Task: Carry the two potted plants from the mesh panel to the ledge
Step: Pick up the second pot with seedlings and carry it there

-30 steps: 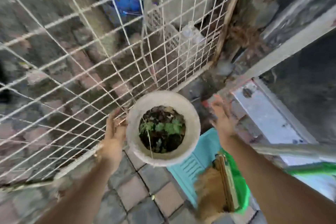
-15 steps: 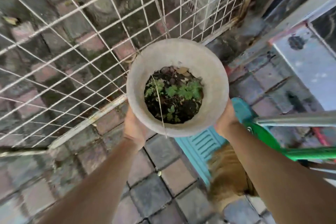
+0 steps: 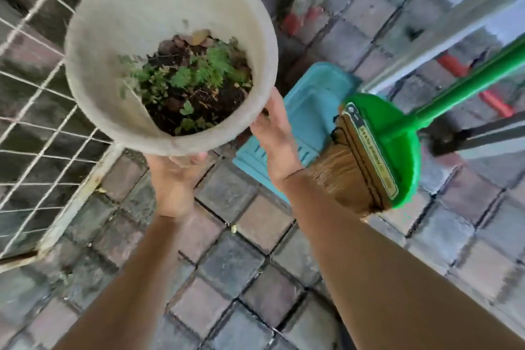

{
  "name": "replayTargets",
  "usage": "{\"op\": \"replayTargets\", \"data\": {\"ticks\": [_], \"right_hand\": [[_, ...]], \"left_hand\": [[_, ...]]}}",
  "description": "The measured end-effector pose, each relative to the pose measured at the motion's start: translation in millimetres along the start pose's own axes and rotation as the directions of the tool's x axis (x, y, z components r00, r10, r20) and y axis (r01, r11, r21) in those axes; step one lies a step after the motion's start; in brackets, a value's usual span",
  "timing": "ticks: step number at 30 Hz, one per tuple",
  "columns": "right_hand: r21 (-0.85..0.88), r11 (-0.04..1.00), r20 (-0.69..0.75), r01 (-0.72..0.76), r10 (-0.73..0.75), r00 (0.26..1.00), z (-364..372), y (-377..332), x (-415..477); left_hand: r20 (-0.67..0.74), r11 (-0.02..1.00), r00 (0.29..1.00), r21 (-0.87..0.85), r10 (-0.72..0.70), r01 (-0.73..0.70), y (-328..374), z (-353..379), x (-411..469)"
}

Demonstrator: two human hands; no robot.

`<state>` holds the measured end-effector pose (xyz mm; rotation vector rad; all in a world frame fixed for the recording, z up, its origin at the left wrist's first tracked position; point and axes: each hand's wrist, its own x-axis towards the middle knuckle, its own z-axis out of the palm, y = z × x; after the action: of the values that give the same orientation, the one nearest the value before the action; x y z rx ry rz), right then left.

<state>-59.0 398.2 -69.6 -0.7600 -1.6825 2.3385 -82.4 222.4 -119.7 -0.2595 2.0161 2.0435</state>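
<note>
A round whitish pot [image 3: 136, 8] with dark soil and small green plants [image 3: 196, 77] is held up close to the camera. My left hand [image 3: 173, 179] cups it from underneath, fingers hidden behind the pot. My right hand [image 3: 275, 133] presses against its lower right side. The white wire mesh panel [image 3: 34, 111] stands at the left, behind the pot. I see only this one pot, and no ledge that I can tell.
A turquoise dustpan [image 3: 309, 105] lies on the paving right of the pot. A green-handled broom [image 3: 380, 145] with straw bristles leans across it. Red bars [image 3: 494, 99] and a pale metal frame [image 3: 466, 14] are at the right. Brick paving [image 3: 227, 264] is underfoot.
The pot has come off the mesh panel and risen closer to the camera, shifting left. Both hands closed on it; the view swung down and right, revealing the broom.
</note>
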Motion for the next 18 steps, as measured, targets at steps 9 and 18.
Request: {"op": "replayTargets", "data": {"ticks": [9, 18], "right_hand": [[-0.057, 0.996, 0.143, 0.073, -0.065, 0.988, -14, 40, 5], [-0.019, 0.974, 0.171, 0.225, -0.219, 0.961, -1, 41, 28]], "left_hand": [[0.194, 0.956, 0.965, 0.198, 0.179, -0.217, 1, 16, 20], [0.219, 0.983, 0.975, 0.166, 0.037, -0.075, 2, 12, 36]]}}
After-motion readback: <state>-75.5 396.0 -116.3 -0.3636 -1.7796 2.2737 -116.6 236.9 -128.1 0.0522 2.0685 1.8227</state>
